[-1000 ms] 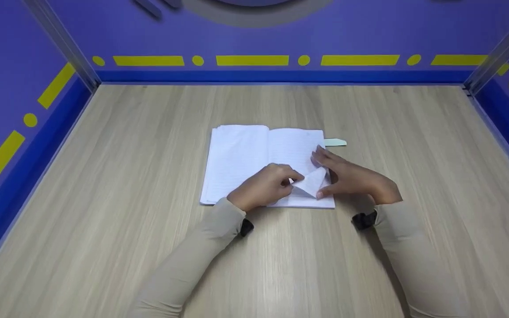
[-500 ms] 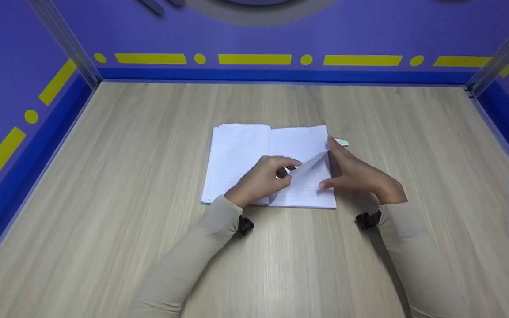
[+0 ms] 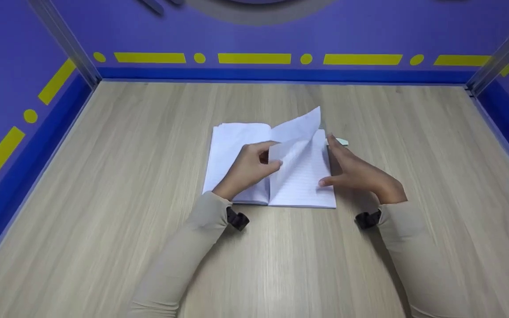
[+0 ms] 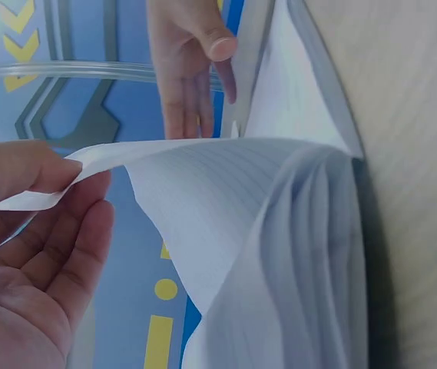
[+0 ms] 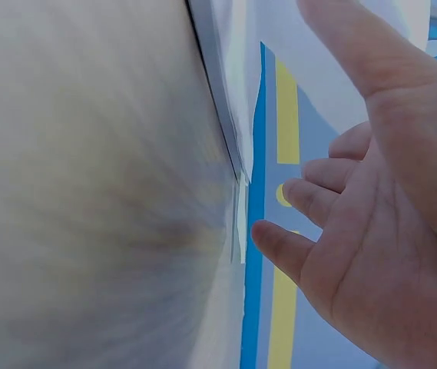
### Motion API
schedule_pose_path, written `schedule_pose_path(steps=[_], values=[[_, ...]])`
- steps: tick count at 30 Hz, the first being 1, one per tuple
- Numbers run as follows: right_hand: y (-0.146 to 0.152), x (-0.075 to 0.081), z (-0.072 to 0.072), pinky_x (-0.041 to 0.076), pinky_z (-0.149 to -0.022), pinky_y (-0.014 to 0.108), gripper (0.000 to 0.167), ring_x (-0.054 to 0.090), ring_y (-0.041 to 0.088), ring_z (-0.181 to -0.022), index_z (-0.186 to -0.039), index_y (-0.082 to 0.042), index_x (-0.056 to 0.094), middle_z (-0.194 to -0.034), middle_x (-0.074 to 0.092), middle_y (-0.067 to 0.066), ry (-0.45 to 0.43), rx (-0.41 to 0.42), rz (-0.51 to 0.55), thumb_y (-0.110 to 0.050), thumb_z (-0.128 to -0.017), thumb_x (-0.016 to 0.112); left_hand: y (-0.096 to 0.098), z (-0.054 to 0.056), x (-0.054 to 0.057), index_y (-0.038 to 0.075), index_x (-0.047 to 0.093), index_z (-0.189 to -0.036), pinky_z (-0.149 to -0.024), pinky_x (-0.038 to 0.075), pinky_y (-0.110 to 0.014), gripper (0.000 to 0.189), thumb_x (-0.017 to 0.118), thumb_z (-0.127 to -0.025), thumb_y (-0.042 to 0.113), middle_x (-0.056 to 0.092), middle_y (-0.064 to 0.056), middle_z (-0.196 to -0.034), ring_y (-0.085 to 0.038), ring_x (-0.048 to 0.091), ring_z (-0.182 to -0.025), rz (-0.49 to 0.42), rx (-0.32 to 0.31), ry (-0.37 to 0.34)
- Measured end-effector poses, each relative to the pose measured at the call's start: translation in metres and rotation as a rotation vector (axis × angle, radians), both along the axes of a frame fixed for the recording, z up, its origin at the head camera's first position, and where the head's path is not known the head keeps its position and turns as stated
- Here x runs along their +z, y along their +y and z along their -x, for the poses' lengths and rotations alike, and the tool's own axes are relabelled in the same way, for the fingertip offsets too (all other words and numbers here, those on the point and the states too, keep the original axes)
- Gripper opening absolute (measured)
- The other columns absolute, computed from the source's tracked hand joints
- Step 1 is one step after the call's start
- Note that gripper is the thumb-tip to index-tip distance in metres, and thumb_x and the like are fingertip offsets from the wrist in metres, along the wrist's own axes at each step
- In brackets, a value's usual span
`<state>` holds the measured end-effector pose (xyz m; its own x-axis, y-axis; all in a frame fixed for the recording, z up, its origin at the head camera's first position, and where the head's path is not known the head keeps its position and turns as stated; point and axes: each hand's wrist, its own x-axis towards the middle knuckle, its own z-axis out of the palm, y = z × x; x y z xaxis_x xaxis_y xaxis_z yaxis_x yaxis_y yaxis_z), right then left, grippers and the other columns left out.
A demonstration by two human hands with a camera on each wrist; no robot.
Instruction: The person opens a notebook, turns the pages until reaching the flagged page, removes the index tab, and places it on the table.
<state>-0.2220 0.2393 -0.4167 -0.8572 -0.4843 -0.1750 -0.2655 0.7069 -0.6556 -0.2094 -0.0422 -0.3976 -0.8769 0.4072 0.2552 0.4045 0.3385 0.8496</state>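
Observation:
An open notebook (image 3: 237,134) with lined white pages lies flat in the middle of the table. My left hand (image 3: 248,168) pinches the edge of one raised page (image 3: 296,126) between thumb and fingers. That page curves up over the spine, its far corner standing high. In the left wrist view the pinched page (image 4: 195,177) arches above the other leaves. My right hand (image 3: 356,174) is at the notebook's right edge, thumb over the right-hand page and fingers extended. The right wrist view shows its fingers (image 5: 333,192) loosely spread with nothing in them.
A pale green tab (image 3: 342,141) sticks out past the notebook's right edge, partly behind the right hand's fingers. The wooden table (image 3: 148,154) is bordered by blue panels (image 3: 254,39) at the back and sides.
The left hand has moved leftward, drawing the page up and over toward the spine. The right hand has let the page go and shifted slightly right, its fingers off the paper.

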Motion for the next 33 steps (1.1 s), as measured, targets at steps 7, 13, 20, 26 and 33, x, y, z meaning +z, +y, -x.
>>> schedule_pose_path(steps=[7, 13, 20, 26, 33], values=[[0.001, -0.001, -0.001, 0.007, -0.119, 0.052, 0.120, -0.005, 0.032, -0.149, -0.152, -0.002, -0.009, -0.161, -0.010, 0.018, 0.008, 0.040, -0.010, -0.041, -0.078, 0.077, -0.011, 0.002, 0.007, 0.008, 0.070, -0.115, -0.055, 0.039, -0.018, 0.032, 0.068, -0.084, 0.009, 0.071, -0.005, -0.094, -0.006, 0.046, -0.060, -0.055, 0.077, -0.050], [0.001, -0.002, -0.001, 0.008, -0.119, 0.051, 0.117, -0.002, 0.033, -0.149, -0.153, -0.001, -0.004, -0.161, -0.006, 0.018, 0.017, 0.059, -0.021, -0.041, -0.078, 0.076, -0.022, 0.003, 0.012, 0.009, 0.070, -0.115, -0.071, 0.049, -0.022, 0.031, 0.069, -0.084, 0.008, 0.071, -0.006, -0.110, -0.005, 0.058, -0.078, -0.128, 0.099, -0.065], [0.001, -0.001, -0.004, 0.010, -0.120, 0.050, 0.111, 0.003, 0.032, -0.150, -0.154, -0.005, 0.006, -0.162, 0.003, 0.014, -0.001, 0.079, -0.053, -0.041, -0.077, 0.077, -0.035, 0.003, 0.014, 0.003, 0.070, -0.113, -0.093, 0.051, -0.032, 0.030, 0.069, -0.084, 0.005, 0.069, -0.011, -0.098, -0.010, 0.062, -0.087, -0.171, 0.117, -0.067], [0.000, -0.002, -0.004, 0.010, -0.120, 0.049, 0.109, 0.004, 0.031, -0.150, -0.154, -0.007, 0.011, -0.162, 0.006, 0.012, -0.064, 0.093, -0.077, -0.041, -0.075, 0.079, -0.042, 0.002, 0.015, 0.004, 0.070, -0.112, -0.089, 0.052, -0.030, 0.029, 0.071, -0.083, 0.006, 0.068, -0.009, -0.095, -0.008, 0.061, -0.085, -0.165, 0.145, -0.069], [0.001, -0.003, -0.005, 0.011, -0.119, 0.051, 0.106, 0.006, 0.034, -0.149, -0.153, -0.001, 0.013, -0.161, 0.008, 0.018, -0.082, 0.124, -0.067, -0.037, -0.078, 0.078, -0.046, 0.002, 0.013, 0.004, 0.070, -0.112, -0.080, 0.050, -0.021, 0.029, 0.071, -0.083, 0.005, 0.068, -0.009, -0.093, -0.008, 0.061, -0.082, -0.158, 0.165, -0.074]])
